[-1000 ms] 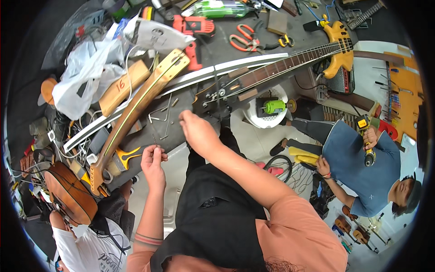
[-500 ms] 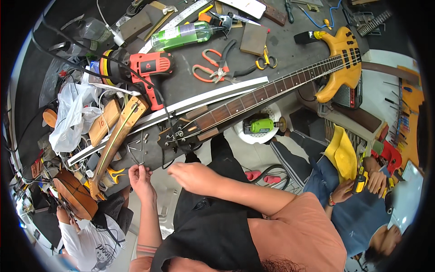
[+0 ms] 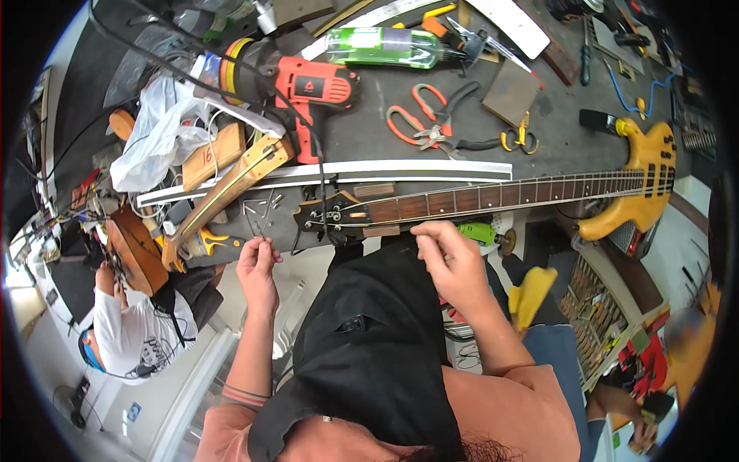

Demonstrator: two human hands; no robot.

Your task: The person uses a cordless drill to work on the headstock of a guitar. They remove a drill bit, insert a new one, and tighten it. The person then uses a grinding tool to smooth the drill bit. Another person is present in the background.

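Note:
An electric bass guitar (image 3: 654, 177) with a pale wooden body lies along the front of the bench, its dark headstock (image 3: 312, 217) to the left. My left hand (image 3: 258, 269) is pinched closed at the bench edge, just below several thin metal hex keys (image 3: 264, 209). What sits between its fingertips, if anything, is too small to make out. Beside the bass's neck (image 3: 462, 199), on its near side, hovers my right hand (image 3: 456, 266), fingers loosely curled and somewhat apart, with nothing visible in them. Small wooden blocks (image 3: 375, 189) flank the neck near the headstock.
Behind the bass are a white-edged strip (image 3: 423, 171), red-handled pliers (image 3: 431, 131), a red power polisher (image 3: 315, 83) and a green bottle (image 3: 377, 48). A loose neck (image 3: 223, 196) lies left. Co-workers are at left, with an acoustic guitar (image 3: 135, 246), and at lower right.
My right hand has moved away from my left, rightward to beside the bass neck. My left hand stays pinched near the bench edge. The whole view has shifted and turned.

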